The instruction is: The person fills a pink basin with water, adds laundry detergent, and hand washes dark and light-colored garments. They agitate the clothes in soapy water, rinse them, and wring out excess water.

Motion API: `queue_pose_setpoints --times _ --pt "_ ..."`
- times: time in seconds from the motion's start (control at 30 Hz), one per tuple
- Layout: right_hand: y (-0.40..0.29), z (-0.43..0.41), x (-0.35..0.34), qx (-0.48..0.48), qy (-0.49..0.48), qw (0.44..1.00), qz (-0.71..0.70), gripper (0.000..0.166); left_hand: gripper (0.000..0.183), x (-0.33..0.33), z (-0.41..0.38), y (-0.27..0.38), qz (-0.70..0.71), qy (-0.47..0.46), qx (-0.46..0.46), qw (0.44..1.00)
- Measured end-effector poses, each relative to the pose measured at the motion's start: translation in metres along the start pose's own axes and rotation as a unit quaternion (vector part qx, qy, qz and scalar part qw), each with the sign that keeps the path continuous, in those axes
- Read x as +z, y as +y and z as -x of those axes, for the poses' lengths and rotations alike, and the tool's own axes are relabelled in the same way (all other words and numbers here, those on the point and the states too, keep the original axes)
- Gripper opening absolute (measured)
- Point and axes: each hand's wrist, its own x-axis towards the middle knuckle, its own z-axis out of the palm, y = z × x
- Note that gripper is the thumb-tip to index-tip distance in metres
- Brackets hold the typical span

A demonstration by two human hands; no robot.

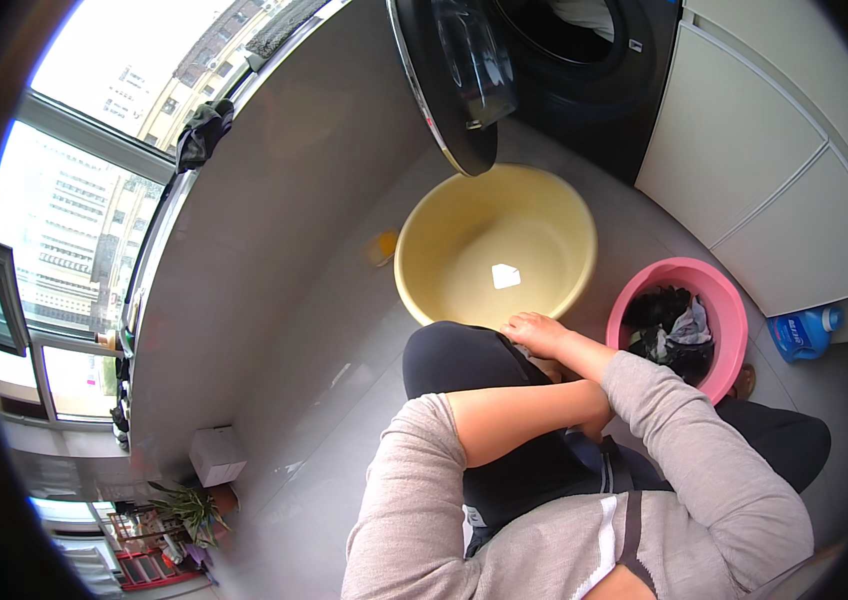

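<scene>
My forearms cross over my lap, the right one on top. My right hand [538, 334] rests over my bent left knee [461, 352], just this side of the yellow plastic basin [407, 300], with nothing visible in it. Under the right forearm, my left hand [593, 429] hangs between my thighs, its fingers mostly hidden. The large basin stands on the floor before me; a bright white patch shows inside, and I cannot tell whether it is a reflection. To the right, a pink plastic bucket [733, 300] contains dark and grey clothes [668, 330].
Above the basin hangs the open door [461, 90] of a black front-loading washing machine [581, 97], with pale fabric in its drum. White cabinets [754, 150] and a blue detergent bottle [803, 334] are at right. Windows [71, 217], a white box [217, 455] and a potted plant [191, 510] lie left.
</scene>
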Motion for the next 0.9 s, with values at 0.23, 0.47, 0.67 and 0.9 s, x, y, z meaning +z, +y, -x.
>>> queue_pose_setpoints --times 0.23,0.47,0.67,0.9 --pt "0.011 0.065 -0.008 0.085 0.182 0.975 -0.091 0.025 0.059 -0.047 0.015 0.019 0.022 0.046 0.126 0.991" --pt "0.070 0.226 -0.021 0.430 0.359 0.828 -0.031 0.031 0.035 -0.073 -0.064 -0.015 0.019 0.053 -0.048 0.997" --pt "0.123 0.320 -0.011 0.687 0.258 0.679 -0.037 0.064 0.050 -0.053 -0.183 -0.090 0.295 0.334 -0.109 0.889" --pt "0.156 0.307 0.031 0.808 0.210 0.510 -0.207 0.084 0.072 -0.020 -0.215 -0.104 0.484 0.466 -0.208 0.711"
